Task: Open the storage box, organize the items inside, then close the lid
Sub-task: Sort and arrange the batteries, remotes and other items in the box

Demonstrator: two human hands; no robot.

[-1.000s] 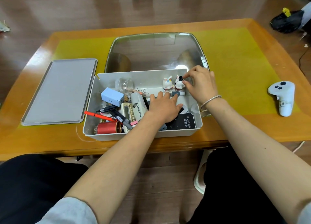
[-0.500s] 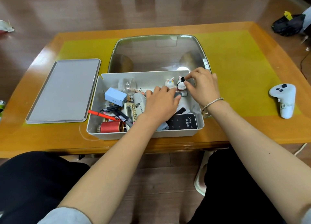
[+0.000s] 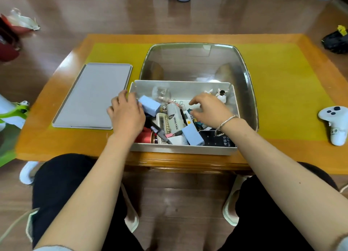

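Note:
The white storage box (image 3: 180, 149) stands open at the table's near edge, full of mixed items. Its grey lid (image 3: 92, 96) lies flat on the table to the left. My left hand (image 3: 126, 113) is at the box's left wall, fingers over the rim, beside a light blue box (image 3: 150, 105). My right hand (image 3: 208, 107) hovers over the middle of the box with loosely curled fingers and holds nothing. Two small white figurines (image 3: 221, 96) stand in the back right corner. A white mini fan (image 3: 176, 119), a second blue box (image 3: 193, 137) and a red spool (image 3: 146, 137) lie inside.
A clear plastic tub (image 3: 197, 62) stands right behind the box. A white game controller (image 3: 334, 124) lies on the yellow mat at the right. A black flat device (image 3: 216, 141) fills the box's front right corner. My knees are under the table's near edge.
My left hand has swung from the box's middle to its left wall. My right hand has left the figurines and come to the middle. The camera view has shifted.

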